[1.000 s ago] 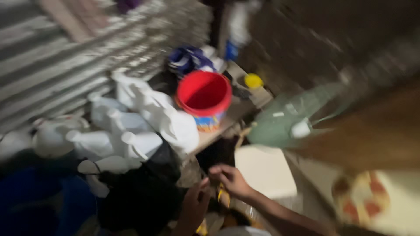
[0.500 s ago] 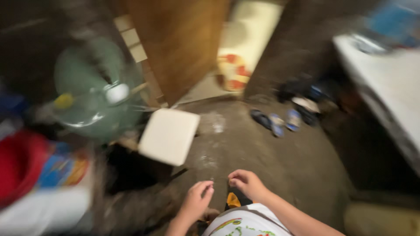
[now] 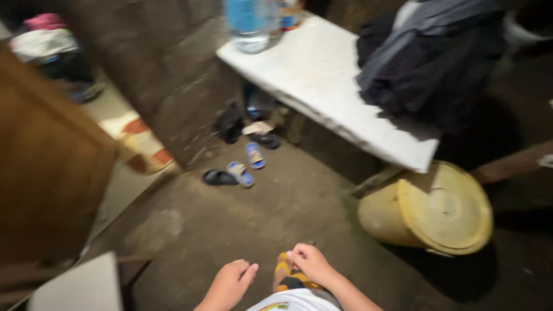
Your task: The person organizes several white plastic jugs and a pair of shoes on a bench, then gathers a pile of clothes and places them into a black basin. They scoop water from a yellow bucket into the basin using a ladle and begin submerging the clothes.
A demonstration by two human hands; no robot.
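Observation:
At the bottom of the head view both my hands hang low over the concrete floor (image 3: 276, 201). My left hand (image 3: 227, 283) is loosely curled and holds nothing. Close beside it, my right hand (image 3: 310, 262) has its fingertips on the strap of a yellow sandal (image 3: 282, 269) on my foot. The edge of my light shirt shows just below the hands.
A yellow lidded bucket (image 3: 432, 210) stands at the right under a white bench (image 3: 322, 75) carrying a dark bag (image 3: 426, 57) and a water bottle (image 3: 247, 23). Blue sandals (image 3: 242, 167) and dark shoes lie by the wall. A brown wooden door (image 3: 46, 167) stands at left.
The view has swung right, away from the red bucket, white jugs and green fan, onto the bench and yellow bucket. My hands stay low by the yellow sandal.

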